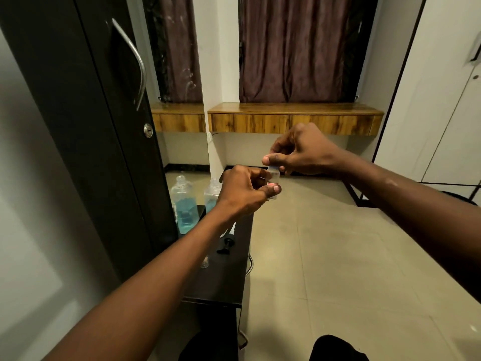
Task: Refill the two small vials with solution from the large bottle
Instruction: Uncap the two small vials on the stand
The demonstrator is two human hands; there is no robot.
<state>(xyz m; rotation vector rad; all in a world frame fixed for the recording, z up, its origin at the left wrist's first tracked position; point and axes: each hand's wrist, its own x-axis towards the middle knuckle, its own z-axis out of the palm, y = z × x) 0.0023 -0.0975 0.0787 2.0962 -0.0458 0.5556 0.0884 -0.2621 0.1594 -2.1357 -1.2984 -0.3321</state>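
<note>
A dark table (223, 282) stands on tiled floor, what looks like the second vial (204, 263) lying on it. Above, the left hand (242, 190) grips a small vial (273, 177) and the right hand (302, 149) pinches its top. This is probably uncapping. Next: twist steadily, keep it upright, then fetch the large bottle (211, 196) behind.

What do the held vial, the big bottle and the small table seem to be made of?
The vial: see-through, glass or plastic, cannot tell.
The large bottle: clear, probably plastic; blue liquid shows through its wall.
The table: dark, glossy top, perhaps laminate; it reflects light faintly.
</note>
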